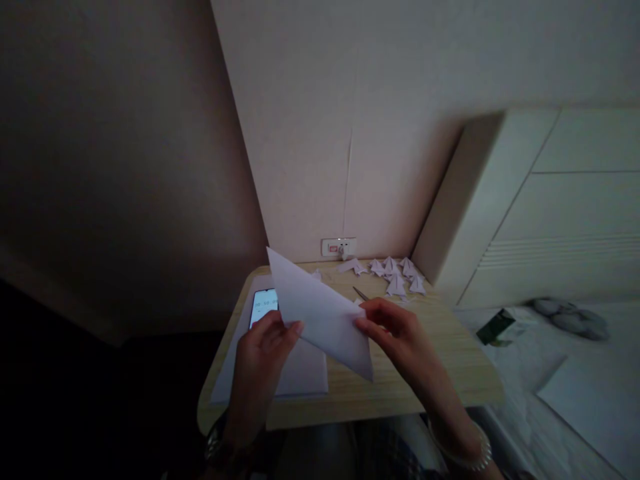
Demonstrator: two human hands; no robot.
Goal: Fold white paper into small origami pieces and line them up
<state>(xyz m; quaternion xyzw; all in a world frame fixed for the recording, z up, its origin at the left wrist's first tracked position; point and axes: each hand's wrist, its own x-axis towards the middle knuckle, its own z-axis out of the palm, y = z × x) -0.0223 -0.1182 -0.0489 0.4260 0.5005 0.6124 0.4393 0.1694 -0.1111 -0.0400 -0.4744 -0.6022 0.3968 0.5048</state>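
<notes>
A folded sheet of white paper is held up above the wooden table, tilted down to the right. My left hand pinches its lower left edge between thumb and fingers. At its right edge, my right hand grips the paper with thumb and forefinger. Beneath the left hand lie white sheets, and a lit phone rests on them, partly covered by the paper and my hand. Beyond the right hand, the tip of a thin dark metal tool shows; its other end is hidden.
Several small folded paper figures sit at the table's back right. A wall socket with a plug is just behind the table. To the right are a pale headboard and a bed with a green and white box and a grey bundle.
</notes>
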